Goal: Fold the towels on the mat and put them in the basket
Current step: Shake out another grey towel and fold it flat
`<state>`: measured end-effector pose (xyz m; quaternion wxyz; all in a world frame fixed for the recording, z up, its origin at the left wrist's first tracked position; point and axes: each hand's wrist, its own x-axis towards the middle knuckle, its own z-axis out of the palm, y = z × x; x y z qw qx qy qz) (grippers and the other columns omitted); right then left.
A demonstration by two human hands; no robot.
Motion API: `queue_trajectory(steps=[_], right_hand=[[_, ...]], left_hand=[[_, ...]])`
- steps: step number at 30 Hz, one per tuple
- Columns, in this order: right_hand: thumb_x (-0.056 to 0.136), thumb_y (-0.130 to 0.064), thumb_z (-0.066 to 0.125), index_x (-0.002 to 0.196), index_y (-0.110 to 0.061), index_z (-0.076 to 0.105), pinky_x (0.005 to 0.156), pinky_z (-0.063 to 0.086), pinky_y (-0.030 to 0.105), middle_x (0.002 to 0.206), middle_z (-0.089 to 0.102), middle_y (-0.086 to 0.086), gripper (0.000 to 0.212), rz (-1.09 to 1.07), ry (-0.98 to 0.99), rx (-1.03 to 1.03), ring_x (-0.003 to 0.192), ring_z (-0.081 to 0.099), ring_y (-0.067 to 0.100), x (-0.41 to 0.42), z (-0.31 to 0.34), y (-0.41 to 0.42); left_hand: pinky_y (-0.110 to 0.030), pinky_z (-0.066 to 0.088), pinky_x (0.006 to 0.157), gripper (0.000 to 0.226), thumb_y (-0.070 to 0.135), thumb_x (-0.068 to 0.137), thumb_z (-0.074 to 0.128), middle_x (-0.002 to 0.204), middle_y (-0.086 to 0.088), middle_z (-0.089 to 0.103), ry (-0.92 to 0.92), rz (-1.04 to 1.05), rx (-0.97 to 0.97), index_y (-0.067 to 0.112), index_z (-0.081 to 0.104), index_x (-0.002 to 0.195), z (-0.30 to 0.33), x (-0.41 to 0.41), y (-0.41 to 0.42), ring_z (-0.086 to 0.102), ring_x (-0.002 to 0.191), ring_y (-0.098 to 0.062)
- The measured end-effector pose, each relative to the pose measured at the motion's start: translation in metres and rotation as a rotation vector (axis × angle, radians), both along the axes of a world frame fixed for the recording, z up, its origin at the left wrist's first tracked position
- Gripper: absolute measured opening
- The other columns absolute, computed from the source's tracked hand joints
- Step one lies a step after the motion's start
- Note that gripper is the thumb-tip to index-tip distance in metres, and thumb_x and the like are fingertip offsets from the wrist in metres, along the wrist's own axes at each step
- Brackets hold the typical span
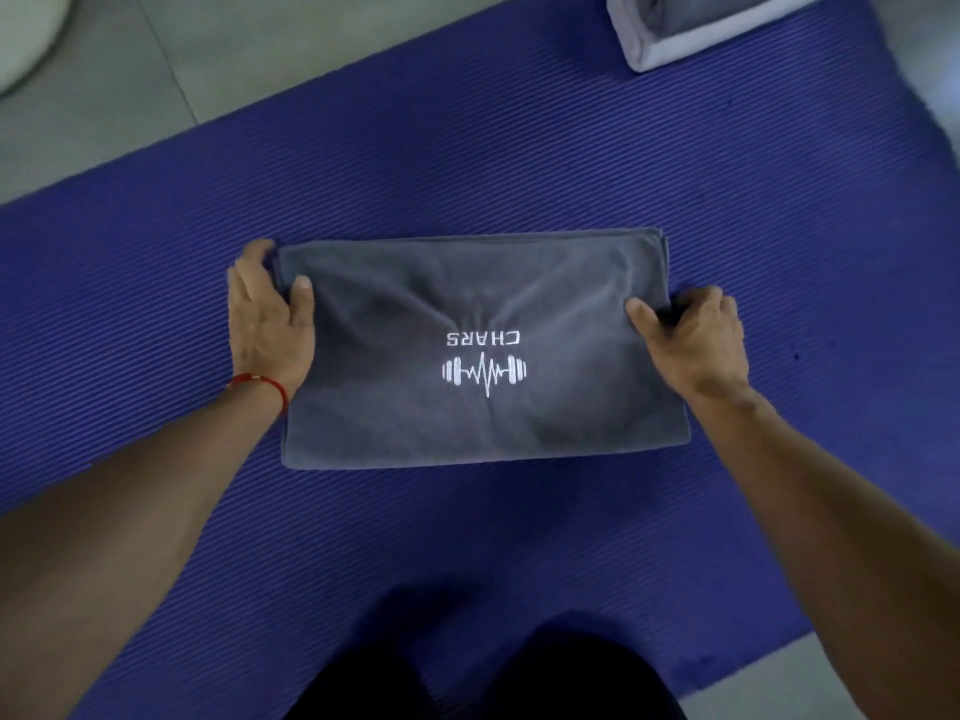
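Note:
A dark grey towel with a white dumbbell logo lies folded into a flat rectangle on the blue ribbed mat. My left hand grips the towel's left edge, thumb on top and fingers tucked under it. My right hand pinches the right edge the same way, fingers curled beneath the layers. At the top right stands a light grey basket, with a folded grey towel inside it.
Grey floor tiles lie beyond the mat's far left edge, with a pale round object in the top left corner. My dark-clothed knees are at the bottom centre on the mat.

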<state>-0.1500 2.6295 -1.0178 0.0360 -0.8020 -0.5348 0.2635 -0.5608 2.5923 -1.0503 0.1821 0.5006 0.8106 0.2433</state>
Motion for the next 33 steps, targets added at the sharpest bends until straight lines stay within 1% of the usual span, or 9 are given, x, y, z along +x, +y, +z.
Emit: queue_trajectory(steps=[2,5,9,12,16,19,24,27,33], right_hand=[[0.074,-0.087,0.058,0.111,-0.014,0.06,0.094,0.052,0.056,0.122,0.056,0.011,0.082,0.024,0.009,-0.056,0.116,0.05,0.029,0.004,0.001,-0.003],[0.083,-0.072,0.065,0.11,-0.014,0.062,0.095,0.052,0.054,0.123,0.051,0.015,0.064,0.049,0.017,-0.189,0.117,0.051,0.036,0.002,0.013,0.004],[0.094,-0.053,0.065,0.089,-0.007,0.053,0.074,0.04,0.042,0.092,0.057,0.014,0.048,0.128,-0.019,-0.141,0.098,0.056,0.037,-0.007,0.024,0.006],[0.093,-0.048,0.07,0.095,-0.005,0.065,0.069,0.048,0.041,0.087,0.069,0.012,0.043,-0.024,0.095,-0.143,0.088,0.067,0.038,-0.018,0.04,0.001],[0.102,-0.022,0.062,0.11,-0.011,0.071,0.084,0.053,0.046,0.115,0.072,0.021,0.017,-0.16,0.393,-0.218,0.101,0.069,0.034,-0.045,0.084,-0.007],[0.098,-0.032,0.066,0.11,-0.025,0.067,0.083,0.06,0.053,0.106,0.073,0.01,0.014,0.062,0.297,-0.185,0.09,0.072,0.03,-0.088,0.111,-0.009],[0.084,-0.045,0.077,0.113,-0.031,0.065,0.075,0.061,0.036,0.105,0.07,-0.01,0.034,0.206,0.265,-0.108,0.083,0.072,0.015,-0.205,0.121,-0.02],[0.089,-0.04,0.073,0.119,-0.026,0.061,0.08,0.054,0.03,0.102,0.065,-0.008,0.035,0.3,0.234,-0.068,0.091,0.064,0.014,-0.268,0.099,-0.031],[0.096,-0.021,0.062,0.118,-0.012,0.054,0.08,0.057,0.045,0.097,0.066,0.006,0.026,0.361,0.219,0.026,0.089,0.067,0.032,-0.332,0.044,-0.055]], left_hand=[[-0.049,0.042,0.102,0.055,0.033,0.101,0.048,0.144,-0.018,0.04,0.074,0.022,-0.006,0.016,0.032,0.151,0.008,-0.014,-0.026,0.047,0.123,-0.034],[-0.067,0.021,0.115,0.056,0.039,0.103,0.042,0.16,-0.013,0.027,0.362,0.031,-0.168,0.025,0.028,0.155,0.001,-0.043,-0.077,0.028,0.146,-0.035],[-0.067,0.008,0.121,0.06,0.049,0.106,0.03,0.17,-0.004,0.007,0.472,-0.066,-0.331,0.033,0.013,0.161,-0.017,-0.058,-0.097,0.006,0.156,-0.029],[-0.067,0.01,0.121,0.061,0.05,0.105,0.03,0.17,-0.003,0.007,0.472,-0.06,-0.343,0.033,0.014,0.161,-0.015,-0.059,-0.099,0.007,0.156,-0.029],[-0.068,0.011,0.119,0.062,0.05,0.104,0.033,0.17,-0.004,0.007,0.438,-0.067,-0.327,0.034,0.015,0.161,-0.014,-0.063,-0.099,0.008,0.156,-0.03],[-0.069,0.012,0.119,0.063,0.05,0.103,0.034,0.17,-0.004,0.007,0.426,-0.076,-0.328,0.034,0.016,0.161,-0.013,-0.061,-0.096,0.008,0.156,-0.03],[-0.068,0.009,0.12,0.066,0.05,0.1,0.037,0.17,-0.002,0.006,0.397,-0.073,-0.33,0.036,0.015,0.161,-0.01,-0.062,-0.096,0.005,0.157,-0.028],[-0.067,0.008,0.12,0.067,0.052,0.099,0.034,0.17,-0.001,0.005,0.407,-0.065,-0.342,0.037,0.013,0.161,-0.011,-0.062,-0.094,0.003,0.157,-0.026],[-0.067,0.008,0.12,0.065,0.051,0.1,0.034,0.17,-0.001,0.008,0.404,-0.07,-0.29,0.037,0.014,0.16,-0.015,-0.065,-0.094,0.005,0.157,-0.027]])
